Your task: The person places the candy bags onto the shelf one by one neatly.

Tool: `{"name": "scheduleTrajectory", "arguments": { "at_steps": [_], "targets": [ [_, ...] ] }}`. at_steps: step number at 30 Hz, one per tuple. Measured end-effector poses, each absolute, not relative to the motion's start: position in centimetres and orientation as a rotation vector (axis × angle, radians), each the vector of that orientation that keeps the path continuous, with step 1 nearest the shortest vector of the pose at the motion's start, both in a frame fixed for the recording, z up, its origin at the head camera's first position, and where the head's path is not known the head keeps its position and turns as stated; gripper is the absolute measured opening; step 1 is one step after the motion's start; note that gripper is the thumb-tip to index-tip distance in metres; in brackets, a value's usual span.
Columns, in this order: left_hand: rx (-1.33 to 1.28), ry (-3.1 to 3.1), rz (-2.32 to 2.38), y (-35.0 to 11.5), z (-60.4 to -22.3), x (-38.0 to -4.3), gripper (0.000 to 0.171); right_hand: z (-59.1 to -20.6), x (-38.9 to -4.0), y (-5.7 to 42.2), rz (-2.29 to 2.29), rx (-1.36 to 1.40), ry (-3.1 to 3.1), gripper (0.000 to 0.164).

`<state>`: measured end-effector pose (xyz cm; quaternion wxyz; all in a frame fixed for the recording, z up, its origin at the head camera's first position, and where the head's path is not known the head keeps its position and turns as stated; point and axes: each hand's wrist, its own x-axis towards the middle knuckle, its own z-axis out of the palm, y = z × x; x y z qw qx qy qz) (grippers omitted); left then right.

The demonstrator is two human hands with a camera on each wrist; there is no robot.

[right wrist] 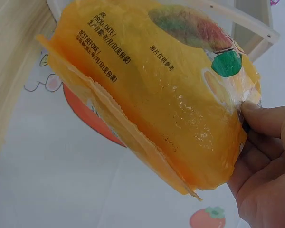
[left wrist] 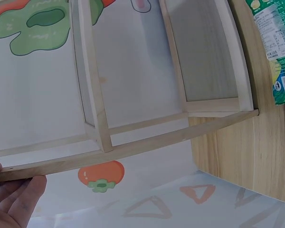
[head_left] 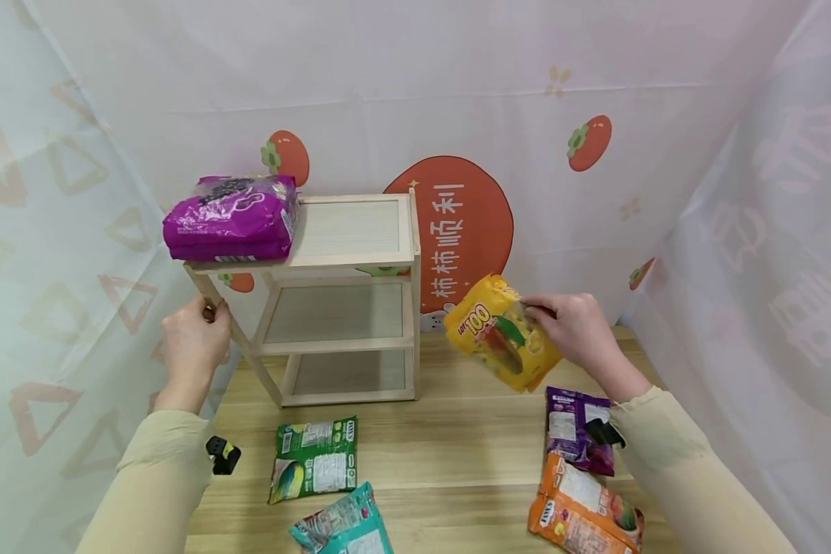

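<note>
While the person's left hand (head_left: pixel 197 338) grips the slim side post of the wooden three-tier rack (head_left: pixel 349 227), fingers curled round it, the right hand (head_left: pixel 575 331) pinches the yellow LOT 100 mango bag (head_left: pixel 502 335) by one side, thumb on the printed face and fingers behind. From where I stand, the bag hangs tilted in the air to the right of the rack, clear of the tabletop (head_left: pixel 457 446). I'd judge it light, soft and loosely filled, its glossy film rather slippery, so a grip at one side likely lets the far end swing and the contents slide. Its crimped seam (right wrist: pixel 128 126) looks like a good flat strip to pinch; a palm under the plump middle would probably steady it better. Nothing in it seems fragile, though hard squeezing could strain the film. The rack's thin wood seems stiff but light, easily nudged.
</note>
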<state>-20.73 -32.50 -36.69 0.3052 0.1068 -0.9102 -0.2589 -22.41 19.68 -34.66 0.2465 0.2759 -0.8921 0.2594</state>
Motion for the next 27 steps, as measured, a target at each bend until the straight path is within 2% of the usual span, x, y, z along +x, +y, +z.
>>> {"name": "scheduleTrajectory", "arguments": {
  "at_steps": [27],
  "targets": [
    [0.266,-2.413,-0.692,-32.6,-36.8,-20.7,0.026,-30.0,-21.2,16.0,0.755,1.102,-2.414,0.013]
  ]
}}
